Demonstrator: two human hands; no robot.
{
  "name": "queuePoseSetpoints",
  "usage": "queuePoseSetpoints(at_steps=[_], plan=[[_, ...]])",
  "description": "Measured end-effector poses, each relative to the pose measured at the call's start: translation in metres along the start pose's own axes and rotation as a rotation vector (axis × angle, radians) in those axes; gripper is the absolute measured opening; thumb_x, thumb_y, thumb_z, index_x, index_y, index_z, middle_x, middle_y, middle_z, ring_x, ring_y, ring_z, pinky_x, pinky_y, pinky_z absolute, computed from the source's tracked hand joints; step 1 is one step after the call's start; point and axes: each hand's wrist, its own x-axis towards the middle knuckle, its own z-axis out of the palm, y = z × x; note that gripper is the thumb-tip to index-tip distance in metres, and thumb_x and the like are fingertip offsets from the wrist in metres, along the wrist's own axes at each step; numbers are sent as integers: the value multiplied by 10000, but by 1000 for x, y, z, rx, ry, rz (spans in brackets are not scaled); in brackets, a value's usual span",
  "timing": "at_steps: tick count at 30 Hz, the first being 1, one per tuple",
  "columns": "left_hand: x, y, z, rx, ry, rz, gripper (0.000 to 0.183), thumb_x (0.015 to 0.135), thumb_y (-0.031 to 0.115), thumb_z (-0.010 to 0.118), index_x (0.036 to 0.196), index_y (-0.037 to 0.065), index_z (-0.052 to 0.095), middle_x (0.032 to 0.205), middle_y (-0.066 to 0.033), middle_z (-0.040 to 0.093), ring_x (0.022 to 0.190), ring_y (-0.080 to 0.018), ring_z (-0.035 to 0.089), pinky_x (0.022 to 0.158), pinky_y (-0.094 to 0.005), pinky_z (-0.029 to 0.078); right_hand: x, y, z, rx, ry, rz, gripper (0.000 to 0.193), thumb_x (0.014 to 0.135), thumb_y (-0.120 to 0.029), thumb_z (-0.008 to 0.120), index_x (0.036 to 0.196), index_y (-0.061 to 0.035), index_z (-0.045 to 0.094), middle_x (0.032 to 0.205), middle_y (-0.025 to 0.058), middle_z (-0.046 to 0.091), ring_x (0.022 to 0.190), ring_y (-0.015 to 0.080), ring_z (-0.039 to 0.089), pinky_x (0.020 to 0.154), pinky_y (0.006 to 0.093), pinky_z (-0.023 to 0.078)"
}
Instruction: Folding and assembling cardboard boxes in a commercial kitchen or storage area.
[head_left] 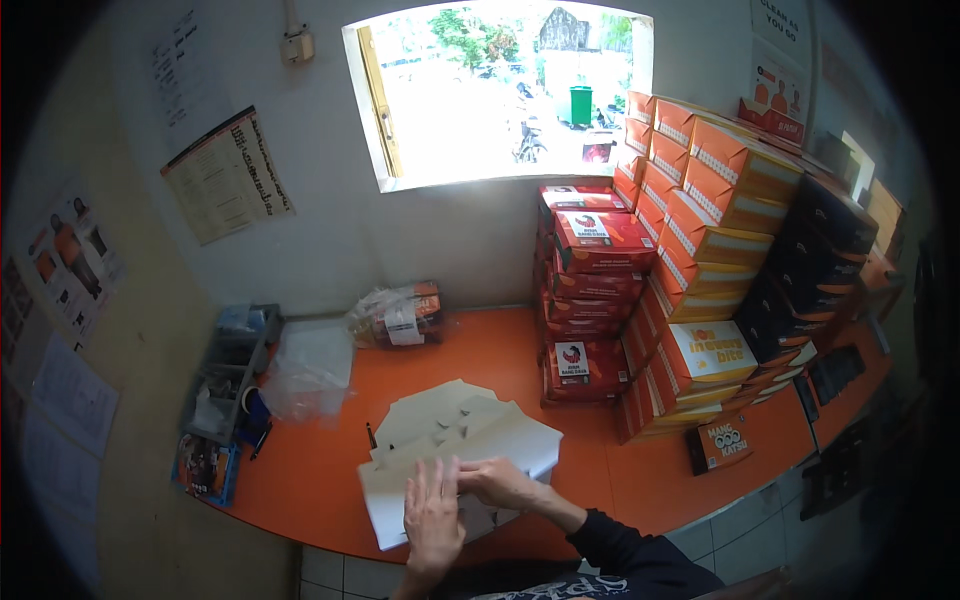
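Near the counter's (330,480) front edge, your left hand (432,520) lies flat and your right hand (500,482) pinches a flap of the white card blanks (470,440). Judgement: loose fanned sheets could slide off.

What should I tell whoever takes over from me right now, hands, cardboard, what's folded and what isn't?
Left hand: flat, open, pressing on the white cardboard blank.
Right hand: fingers curled on the same blank, beside the left.
Blank lies unfolded on the orange counter.
Done: stacks of folded red boxes and orange boxes against the wall.
Left: this blank looks flat, not yet a box.
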Motion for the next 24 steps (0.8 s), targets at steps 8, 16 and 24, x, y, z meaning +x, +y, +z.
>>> queuePoseSetpoints(at_steps=[8,16,24], plan=[[-28,-17,-48,-489,-345,-32,321,948,282,491,1117,18,563,798,-225,653,779,-417,638,670,-522,478,-31,-72,-109,304,598,142,283,781,-160,742,1058,-107,718,989,83,637,876,198,624,730,312,510],[-22,-26,-10,-1304,-992,415,439,993,218,466,1360,-7,382,1209,-114,528,1109,-165,495,964,-316,394,-43,-64,-134,635,-226,174,288,827,-208,732,1070,-68,664,972,45,607,788,156,604,650,293,496],[-4,-16,-26,-1209,-491,406,298,941,117,565,1214,7,522,978,-30,580,931,-95,555,815,-282,470,-5,-107,-151,-34,3,-286,144,741,-87,687,881,-95,655,869,46,550,713,208,620,614,322,533]])
